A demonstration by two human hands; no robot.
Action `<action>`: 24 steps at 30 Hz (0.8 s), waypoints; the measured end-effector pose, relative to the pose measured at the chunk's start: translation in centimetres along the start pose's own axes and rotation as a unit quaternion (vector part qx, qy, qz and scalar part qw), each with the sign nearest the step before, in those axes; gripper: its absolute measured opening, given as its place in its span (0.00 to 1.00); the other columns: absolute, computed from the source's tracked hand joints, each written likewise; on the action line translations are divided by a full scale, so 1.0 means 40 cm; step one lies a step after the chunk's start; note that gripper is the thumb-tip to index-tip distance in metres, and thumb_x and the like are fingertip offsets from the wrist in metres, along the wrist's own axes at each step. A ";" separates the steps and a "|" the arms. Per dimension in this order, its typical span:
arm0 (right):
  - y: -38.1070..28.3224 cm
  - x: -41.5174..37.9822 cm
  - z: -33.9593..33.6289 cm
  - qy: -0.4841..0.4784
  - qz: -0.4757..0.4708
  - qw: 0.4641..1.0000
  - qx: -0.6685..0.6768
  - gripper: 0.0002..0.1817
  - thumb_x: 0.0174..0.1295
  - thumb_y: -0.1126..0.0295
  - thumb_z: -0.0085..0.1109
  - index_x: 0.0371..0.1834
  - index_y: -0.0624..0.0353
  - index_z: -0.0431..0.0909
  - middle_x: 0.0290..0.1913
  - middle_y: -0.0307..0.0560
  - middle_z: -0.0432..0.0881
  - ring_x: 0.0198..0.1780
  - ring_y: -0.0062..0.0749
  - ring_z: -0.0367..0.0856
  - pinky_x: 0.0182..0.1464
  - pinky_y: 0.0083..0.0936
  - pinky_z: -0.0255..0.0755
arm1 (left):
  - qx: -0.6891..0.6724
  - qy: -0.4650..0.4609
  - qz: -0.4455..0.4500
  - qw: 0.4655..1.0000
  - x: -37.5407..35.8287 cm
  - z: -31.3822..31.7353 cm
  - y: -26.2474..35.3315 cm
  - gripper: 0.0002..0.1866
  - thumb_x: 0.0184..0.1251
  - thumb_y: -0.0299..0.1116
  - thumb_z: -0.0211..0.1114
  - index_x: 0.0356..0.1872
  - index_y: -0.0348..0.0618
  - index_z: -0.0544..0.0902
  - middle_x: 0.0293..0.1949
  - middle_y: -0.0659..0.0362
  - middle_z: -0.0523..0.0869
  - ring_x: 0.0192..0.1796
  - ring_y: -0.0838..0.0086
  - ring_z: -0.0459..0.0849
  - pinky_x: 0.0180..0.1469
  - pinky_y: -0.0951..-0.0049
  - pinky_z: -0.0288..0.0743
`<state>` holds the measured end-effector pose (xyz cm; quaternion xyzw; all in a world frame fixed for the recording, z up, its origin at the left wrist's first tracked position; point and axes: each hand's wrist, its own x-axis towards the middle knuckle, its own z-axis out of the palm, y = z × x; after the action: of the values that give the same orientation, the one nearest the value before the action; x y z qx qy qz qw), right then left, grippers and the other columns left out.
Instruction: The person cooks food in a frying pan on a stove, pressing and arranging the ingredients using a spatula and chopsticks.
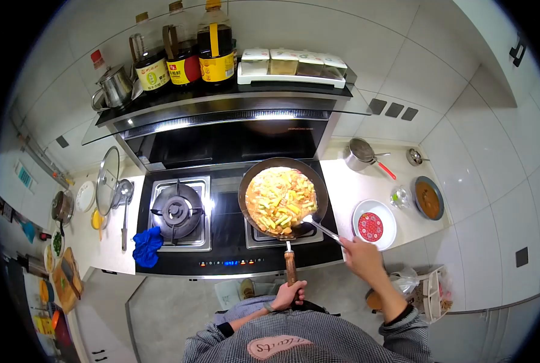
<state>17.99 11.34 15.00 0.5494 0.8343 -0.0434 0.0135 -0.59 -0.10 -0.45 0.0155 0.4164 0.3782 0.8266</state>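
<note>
A dark wok [244, 196] sits over the right burner, filled with chopped yellow-green pieces [282, 202] in reddish sauce. My left hand [289, 295] is closed around the lower end of its wooden handle [290, 266]. In my right hand [362, 259] is the shaft of a metal cooking utensil [325, 229]. The utensil's head rests in the food at the wok's right side; glare and food keep me from telling a spatula from a spoon. A white bowl with a red patterned bottom [389, 231] stands just beyond my right hand.
The left burner [177, 210] has a blue cloth [147, 247] beside it. A ladle [124, 218] and glass lid [107, 181] are farther left. At right are a small saucepan [359, 155] and a bowl of brown sauce [427, 198]. Sauce bottles [216, 51] line the shelf above.
</note>
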 end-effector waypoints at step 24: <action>0.049 0.231 0.227 -0.230 0.190 0.644 0.705 0.16 0.71 0.64 0.46 0.58 0.53 0.72 0.23 0.33 0.68 0.17 0.10 0.57 0.14 0.08 0.50 | 0.003 0.001 0.004 1.000 -0.004 -0.001 0.004 0.12 0.65 0.36 0.63 0.27 0.46 0.70 0.21 0.65 0.72 0.21 0.79 0.73 0.18 0.78 0.63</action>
<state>15.90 19.78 5.20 0.5116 0.3997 -0.7394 -0.1785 -0.76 -0.10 -0.30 0.0191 0.4183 0.3802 0.8247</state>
